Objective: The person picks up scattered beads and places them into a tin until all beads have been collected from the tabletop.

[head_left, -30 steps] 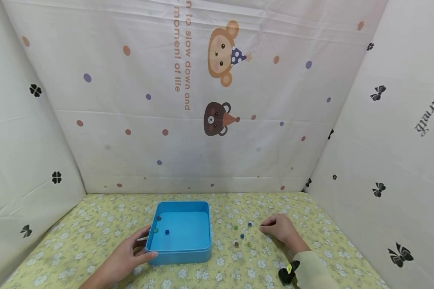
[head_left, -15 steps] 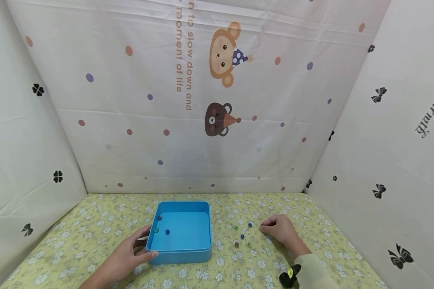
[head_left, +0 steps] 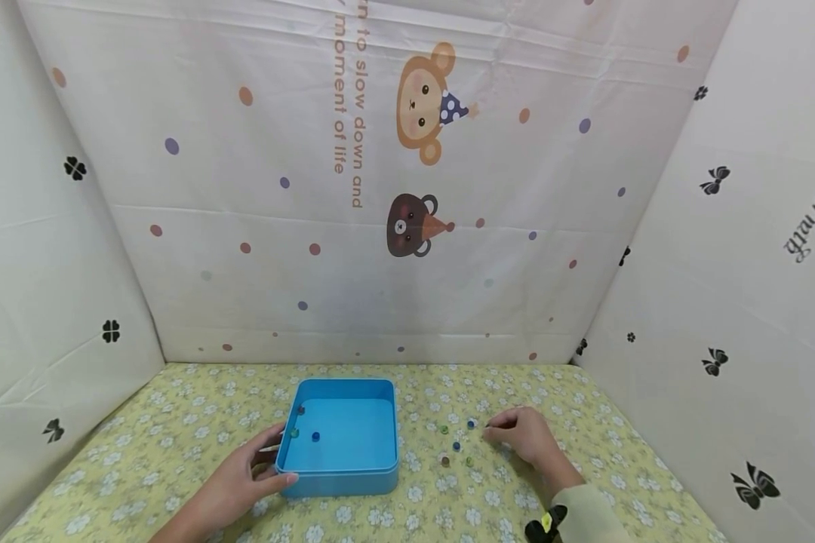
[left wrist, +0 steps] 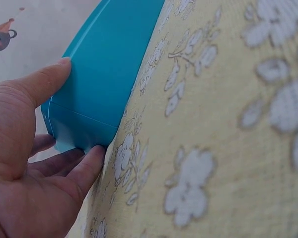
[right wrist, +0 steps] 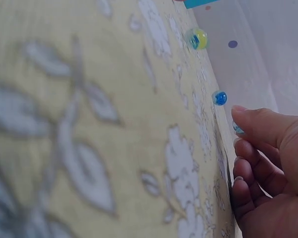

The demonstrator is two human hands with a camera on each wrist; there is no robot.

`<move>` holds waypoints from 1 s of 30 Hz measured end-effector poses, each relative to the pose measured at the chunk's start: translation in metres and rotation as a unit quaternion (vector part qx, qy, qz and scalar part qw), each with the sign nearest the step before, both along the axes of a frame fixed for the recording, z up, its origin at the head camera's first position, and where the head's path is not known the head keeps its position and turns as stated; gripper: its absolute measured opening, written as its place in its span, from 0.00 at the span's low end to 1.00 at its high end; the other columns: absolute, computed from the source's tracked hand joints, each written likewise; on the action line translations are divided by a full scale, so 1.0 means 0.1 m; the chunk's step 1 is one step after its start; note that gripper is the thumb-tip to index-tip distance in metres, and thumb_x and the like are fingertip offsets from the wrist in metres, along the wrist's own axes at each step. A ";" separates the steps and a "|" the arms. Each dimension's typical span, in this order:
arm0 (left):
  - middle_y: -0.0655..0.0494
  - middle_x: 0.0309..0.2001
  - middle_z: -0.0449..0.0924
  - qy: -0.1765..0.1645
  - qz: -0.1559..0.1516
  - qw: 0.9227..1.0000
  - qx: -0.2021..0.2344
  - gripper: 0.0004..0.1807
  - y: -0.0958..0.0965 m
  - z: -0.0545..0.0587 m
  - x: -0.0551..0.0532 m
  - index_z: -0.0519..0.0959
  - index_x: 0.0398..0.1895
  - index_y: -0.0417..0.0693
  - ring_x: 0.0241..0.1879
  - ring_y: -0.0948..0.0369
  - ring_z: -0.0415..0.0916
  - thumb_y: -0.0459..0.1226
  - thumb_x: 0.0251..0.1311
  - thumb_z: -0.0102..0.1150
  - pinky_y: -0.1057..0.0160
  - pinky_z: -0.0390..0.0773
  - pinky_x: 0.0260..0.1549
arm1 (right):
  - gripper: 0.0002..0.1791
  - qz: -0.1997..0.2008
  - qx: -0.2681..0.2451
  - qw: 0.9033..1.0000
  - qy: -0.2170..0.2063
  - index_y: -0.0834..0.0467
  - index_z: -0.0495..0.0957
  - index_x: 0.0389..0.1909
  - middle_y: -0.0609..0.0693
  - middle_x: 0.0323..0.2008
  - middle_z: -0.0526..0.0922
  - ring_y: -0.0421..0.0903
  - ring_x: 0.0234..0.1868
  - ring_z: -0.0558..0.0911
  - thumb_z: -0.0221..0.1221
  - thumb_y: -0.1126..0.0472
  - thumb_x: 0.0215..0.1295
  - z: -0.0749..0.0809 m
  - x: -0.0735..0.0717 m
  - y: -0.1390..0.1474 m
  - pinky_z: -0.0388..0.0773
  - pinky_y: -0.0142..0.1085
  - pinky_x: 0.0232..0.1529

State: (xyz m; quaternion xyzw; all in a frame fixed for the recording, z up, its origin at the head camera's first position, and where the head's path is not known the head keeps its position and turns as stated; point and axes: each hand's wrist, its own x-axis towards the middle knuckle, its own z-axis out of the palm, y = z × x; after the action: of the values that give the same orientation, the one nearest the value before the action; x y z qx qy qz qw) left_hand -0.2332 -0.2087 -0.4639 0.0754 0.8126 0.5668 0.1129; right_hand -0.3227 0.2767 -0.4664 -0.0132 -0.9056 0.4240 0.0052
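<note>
In the head view my left hand (head_left: 234, 486) grips the near left corner of a square blue box (head_left: 360, 483), the thumb at the front and the fingers along the left side. A brown marble (head_left: 301, 410), a green marble (head_left: 294, 433) and a dark blue marble (head_left: 315, 436) lie inside. To the right, low over the cloth, my right hand (head_left: 526, 437) pinches a marble (right wrist: 237, 128) between thumb and index finger; a clear bluish bit of it shows in the right wrist view. A blue marble (head_left: 471, 424) lies just left of those fingertips.
Between box and right hand several marbles lie on the flowered yellow cloth (head_left: 197, 422), among them a second blue marble (head_left: 456, 446), a brown one and green ones. A printed white curtain (head_left: 353, 302) stands behind, with similar white sheets at both sides.
My right hand has shifted slightly left, toward the nearby blue marble, still pinching its own marble. My left hand and the box have stayed in place.
</note>
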 end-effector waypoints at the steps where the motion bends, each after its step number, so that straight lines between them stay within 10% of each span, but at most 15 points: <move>1: 0.25 0.76 0.53 0.000 0.000 1.000 0.000 0.49 0.00 0.00 0.00 0.49 0.82 0.43 0.69 0.27 0.63 0.45 0.67 0.67 0.51 0.86 0.66 | 0.09 0.000 -0.005 1.000 -0.001 0.56 0.90 0.37 0.49 0.41 0.88 0.42 0.36 0.84 0.76 0.58 0.58 0.00 0.01 -0.01 0.92 0.38 0.35; 30: 0.27 0.77 0.54 -0.007 0.005 1.000 0.007 0.49 -0.01 -0.03 -0.03 0.49 0.83 0.45 0.70 0.29 0.63 0.45 0.67 0.68 0.51 0.84 0.68 | 0.15 0.021 -0.102 0.995 -0.004 0.61 0.89 0.47 0.54 0.49 0.88 0.45 0.45 0.86 0.72 0.56 0.63 -0.03 0.08 -0.22 0.94 0.40 0.42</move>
State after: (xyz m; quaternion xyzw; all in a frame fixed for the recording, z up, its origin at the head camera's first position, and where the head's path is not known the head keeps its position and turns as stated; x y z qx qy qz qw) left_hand -0.2359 -0.2101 -0.4673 0.0683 0.8082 0.5736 0.1146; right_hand -0.3149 0.2548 -0.4692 0.0038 -0.8576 0.5143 -0.0090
